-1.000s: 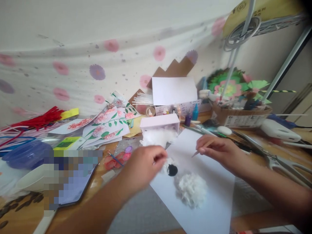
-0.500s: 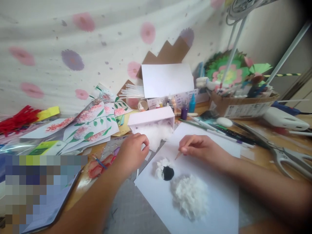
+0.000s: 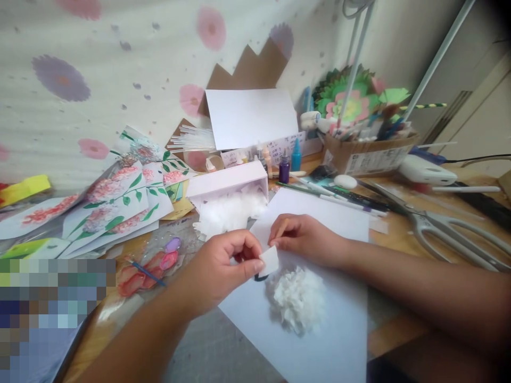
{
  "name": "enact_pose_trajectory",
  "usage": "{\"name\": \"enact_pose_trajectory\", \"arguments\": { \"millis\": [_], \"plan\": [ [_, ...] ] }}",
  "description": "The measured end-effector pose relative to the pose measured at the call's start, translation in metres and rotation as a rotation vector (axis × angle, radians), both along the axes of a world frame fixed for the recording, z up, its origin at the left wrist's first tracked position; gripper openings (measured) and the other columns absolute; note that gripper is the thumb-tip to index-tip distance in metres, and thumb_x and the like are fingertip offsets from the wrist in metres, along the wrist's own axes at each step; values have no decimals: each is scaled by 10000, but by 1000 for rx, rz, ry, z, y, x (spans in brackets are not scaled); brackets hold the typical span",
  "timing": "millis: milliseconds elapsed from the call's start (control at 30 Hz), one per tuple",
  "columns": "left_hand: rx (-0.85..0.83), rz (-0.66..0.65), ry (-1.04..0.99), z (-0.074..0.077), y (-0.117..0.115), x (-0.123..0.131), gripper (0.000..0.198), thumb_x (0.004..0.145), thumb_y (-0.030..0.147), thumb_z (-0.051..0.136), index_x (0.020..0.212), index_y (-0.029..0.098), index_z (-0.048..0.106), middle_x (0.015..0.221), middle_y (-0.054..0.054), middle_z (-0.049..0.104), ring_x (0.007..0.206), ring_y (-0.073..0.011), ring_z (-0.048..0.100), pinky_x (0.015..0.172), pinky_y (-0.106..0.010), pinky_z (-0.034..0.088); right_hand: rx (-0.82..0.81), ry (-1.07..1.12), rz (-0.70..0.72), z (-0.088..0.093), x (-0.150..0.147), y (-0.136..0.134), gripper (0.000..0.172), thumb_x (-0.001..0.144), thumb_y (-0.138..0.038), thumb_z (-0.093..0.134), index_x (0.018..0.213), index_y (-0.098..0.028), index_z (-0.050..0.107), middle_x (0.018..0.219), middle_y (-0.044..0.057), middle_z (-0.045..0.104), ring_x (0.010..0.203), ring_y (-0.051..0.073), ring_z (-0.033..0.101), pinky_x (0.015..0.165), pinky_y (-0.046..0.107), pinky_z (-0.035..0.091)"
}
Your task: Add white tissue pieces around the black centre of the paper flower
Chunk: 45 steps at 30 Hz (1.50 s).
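Observation:
My left hand [image 3: 223, 268] pinches a small white piece of cotton [image 3: 269, 260] between thumb and fingers, just above a black spot that it mostly hides. My right hand [image 3: 307, 242] is closed on a thin wooden stick [image 3: 279, 230], its tip near the cotton piece. Both hands hover over a white paper sheet [image 3: 331, 330]. A fluffy white cotton clump [image 3: 297, 298] is stuck on the sheet just right of my left hand. Behind the hands, a white box [image 3: 227, 181] lies on its side with loose cotton [image 3: 225, 213] spilling out.
Painted flower cards [image 3: 120, 199] lie at the left. Small paint bottles [image 3: 289, 162] and a white card [image 3: 251, 117] stand behind. Large scissors [image 3: 447, 229], a glue gun [image 3: 425, 171] and a cardboard box of paper flowers [image 3: 367, 151] sit at the right. Brushes and pens [image 3: 343, 197] lie nearby.
My left hand went to the cotton box, then came back holding a small white piece over the black spot. My right hand moved slightly left with the stick. The view tilted down.

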<state>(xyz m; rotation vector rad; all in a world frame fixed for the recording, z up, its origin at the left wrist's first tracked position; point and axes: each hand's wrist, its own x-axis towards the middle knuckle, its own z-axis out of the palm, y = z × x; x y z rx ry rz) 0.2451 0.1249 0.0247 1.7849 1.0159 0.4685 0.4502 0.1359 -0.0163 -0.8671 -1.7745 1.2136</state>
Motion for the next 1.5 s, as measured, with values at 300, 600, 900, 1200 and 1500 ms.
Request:
{"name": "enact_pose_trajectory", "arguments": {
  "millis": [300,600,900,1200,1500],
  "plan": [
    [393,-47,319,-11,1,11,102,794,191,451,797,230,544,701,42,548,645,-102,499,595,-225,389,-52,15,-34,4,-2,-1,274,749,-371,630,653,-125,557,757,34,577,696,130,557,665,248,440],
    [479,-29,347,-9,4,9,169,746,139,486,765,231,626,765,23,606,735,-128,544,656,-242,412,-149,148,-71,4,1,-1,258,727,-349,662,655,-119,570,735,33,584,682,127,534,647,248,415],
    [573,-88,344,-13,8,9,201,788,158,487,823,265,654,785,42,649,791,-141,540,701,-262,412,-194,176,-75,9,0,-6,289,703,-379,684,676,-108,588,703,24,557,651,108,494,628,238,394],
    [590,-89,351,-17,8,9,216,788,138,486,843,261,654,813,40,647,827,-141,535,741,-270,411,-101,169,-94,7,-1,-8,224,746,-310,647,662,-122,560,724,22,558,664,111,520,641,242,416],
    [543,-64,375,-17,8,9,203,809,171,450,827,252,635,788,21,617,805,-148,536,710,-273,407,95,-17,-44,-3,-3,-5,209,781,-302,620,660,-133,600,770,32,562,687,120,544,675,256,438]
  ]
}}
